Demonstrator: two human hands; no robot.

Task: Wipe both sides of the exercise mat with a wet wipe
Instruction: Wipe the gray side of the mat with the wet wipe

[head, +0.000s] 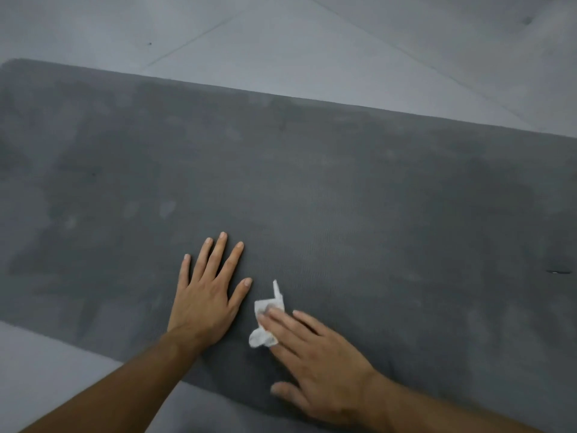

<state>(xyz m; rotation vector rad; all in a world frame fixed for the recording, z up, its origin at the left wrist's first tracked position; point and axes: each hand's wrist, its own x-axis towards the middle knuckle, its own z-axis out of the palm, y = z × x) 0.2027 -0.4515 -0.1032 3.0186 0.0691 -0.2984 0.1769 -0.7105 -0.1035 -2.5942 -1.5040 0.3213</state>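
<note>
1. The right hand (321, 367) is seen nearest, its fingers straight and curled round nothing; a crumpled white wet wipe (261, 337) is pressed down under its fingertips.
2. The wet wipe is pinned against the near part of the exercise mat (343, 182).
3. Just beside it, the left hand (204, 303) is laid flat on the exercise mat with its fingers spread, and nothing is held.
4. The dark grey exercise mat is spread over a pale tiled floor (281, 42).

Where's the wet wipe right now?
Head view, low and just left of centre: the wet wipe lies crumpled on the mat, pressed under the right hand, just right of the flat left hand.
</note>
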